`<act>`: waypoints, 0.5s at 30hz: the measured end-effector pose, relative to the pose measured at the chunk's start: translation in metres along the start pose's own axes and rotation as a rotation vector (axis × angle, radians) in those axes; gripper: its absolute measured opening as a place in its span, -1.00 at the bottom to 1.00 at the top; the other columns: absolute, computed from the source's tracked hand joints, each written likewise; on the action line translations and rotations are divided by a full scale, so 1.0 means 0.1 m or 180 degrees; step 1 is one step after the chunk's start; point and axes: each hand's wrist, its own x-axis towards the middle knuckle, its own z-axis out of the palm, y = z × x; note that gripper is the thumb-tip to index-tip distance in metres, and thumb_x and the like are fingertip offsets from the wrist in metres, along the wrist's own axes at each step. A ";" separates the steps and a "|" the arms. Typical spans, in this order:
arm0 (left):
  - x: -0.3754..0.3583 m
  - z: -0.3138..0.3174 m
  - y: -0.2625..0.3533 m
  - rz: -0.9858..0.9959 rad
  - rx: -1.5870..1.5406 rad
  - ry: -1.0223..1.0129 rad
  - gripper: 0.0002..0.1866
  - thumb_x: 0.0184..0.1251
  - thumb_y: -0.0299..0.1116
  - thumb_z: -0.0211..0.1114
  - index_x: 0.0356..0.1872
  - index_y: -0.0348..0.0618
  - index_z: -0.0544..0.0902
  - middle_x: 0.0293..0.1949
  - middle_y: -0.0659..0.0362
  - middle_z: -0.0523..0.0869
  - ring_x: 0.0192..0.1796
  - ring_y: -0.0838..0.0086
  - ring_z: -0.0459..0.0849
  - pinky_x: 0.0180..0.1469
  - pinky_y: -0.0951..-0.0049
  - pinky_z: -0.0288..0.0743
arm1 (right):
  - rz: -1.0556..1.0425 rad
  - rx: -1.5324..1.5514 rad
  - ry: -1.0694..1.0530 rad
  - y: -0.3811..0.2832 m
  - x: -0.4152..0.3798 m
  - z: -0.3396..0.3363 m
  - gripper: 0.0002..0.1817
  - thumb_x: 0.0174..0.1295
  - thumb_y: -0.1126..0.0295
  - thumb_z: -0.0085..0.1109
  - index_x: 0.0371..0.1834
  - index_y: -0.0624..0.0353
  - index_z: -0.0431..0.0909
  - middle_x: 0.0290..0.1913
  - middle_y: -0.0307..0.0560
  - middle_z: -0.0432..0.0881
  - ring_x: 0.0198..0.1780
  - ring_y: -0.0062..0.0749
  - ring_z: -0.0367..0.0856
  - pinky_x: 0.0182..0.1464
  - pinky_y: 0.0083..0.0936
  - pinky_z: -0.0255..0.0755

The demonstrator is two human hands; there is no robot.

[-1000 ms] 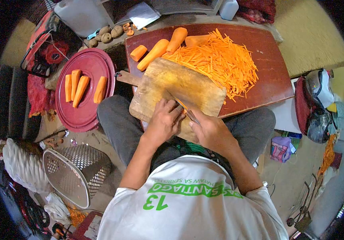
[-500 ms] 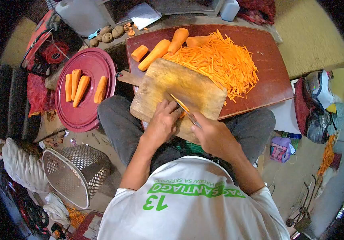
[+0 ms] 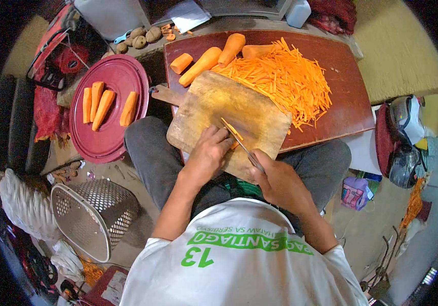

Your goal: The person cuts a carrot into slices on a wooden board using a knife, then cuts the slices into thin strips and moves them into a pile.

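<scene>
My right hand (image 3: 281, 182) is wrapped round the handle of a knife (image 3: 252, 158), its blade pointing up and left across the wooden cutting board (image 3: 193, 120). Thin carrot strips (image 3: 232, 129) lie along the blade. My left hand (image 3: 210, 153) is closed, fingers curled down on the board just left of the knife. A bit of orange carrot (image 3: 234, 145) shows between its fingertips and the blade; most of that piece is hidden. Beyond the board spreads a heap of carrot sticks (image 3: 295, 81), with whole peeled carrots (image 3: 201, 66) beside it.
The board rests over my lap and the edge of a red-brown table (image 3: 349, 97). To the left, several peeled carrots (image 3: 103, 109) lie on a round red lid (image 3: 122, 71). A perforated basket (image 3: 99, 204) lies tipped on the floor. Potatoes (image 3: 139, 41) sit at the back left.
My right hand and the knife have shifted slightly down and right. The carrot strips on the blade show more plainly. My left hand stays nearly in place; the whole view has shifted slightly.
</scene>
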 end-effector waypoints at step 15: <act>-0.04 0.03 -0.01 -0.0006 0.0105 0.0118 -0.59 -0.01 -0.53 0.51 -0.03 -0.30 0.85 -0.02 0.03 0.72 0.06 0.07 0.64 0.21 0.10 0.55 | -0.0068 0.0073 0.0136 0.11 -0.04 0.08 -0.54 0.58 0.25 0.18 0.43 0.23 0.47 -0.19 0.49 0.73 -0.10 0.50 0.74 -0.08 0.18 0.59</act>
